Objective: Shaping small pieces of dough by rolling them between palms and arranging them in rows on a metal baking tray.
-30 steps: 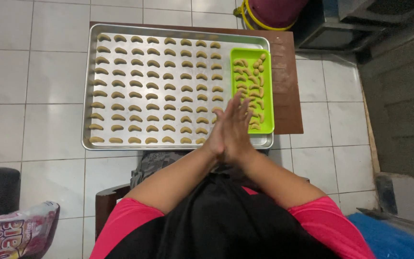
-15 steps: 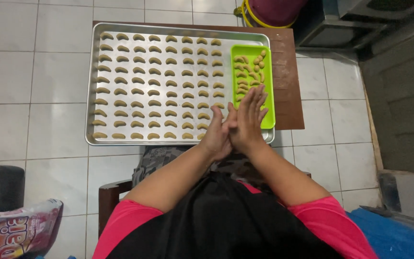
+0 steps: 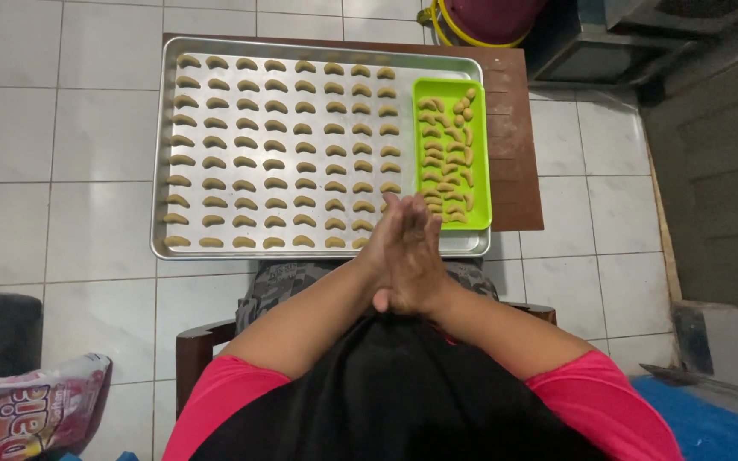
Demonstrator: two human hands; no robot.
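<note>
Left hand (image 3: 386, 248) and right hand (image 3: 420, 256): flat, palms pressed together, cannot tell if dough is between | over near right corner of metal tray (image 3: 318, 248) | green tray (image 3: 453, 154) of loose dough pieces: just far-right, long side running near to far, right hand closer | crescent rows (image 3: 275, 145): far-left

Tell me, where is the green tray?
The green tray lies on the right end of the big metal tray, just beyond the pressed-together hands.

Baking tray (image 3: 164, 154) on low table (image 3: 518, 128) — small tray (image 3: 484, 154) inside at right, crescent pieces (image 3: 275, 145) in rows left.
</note>
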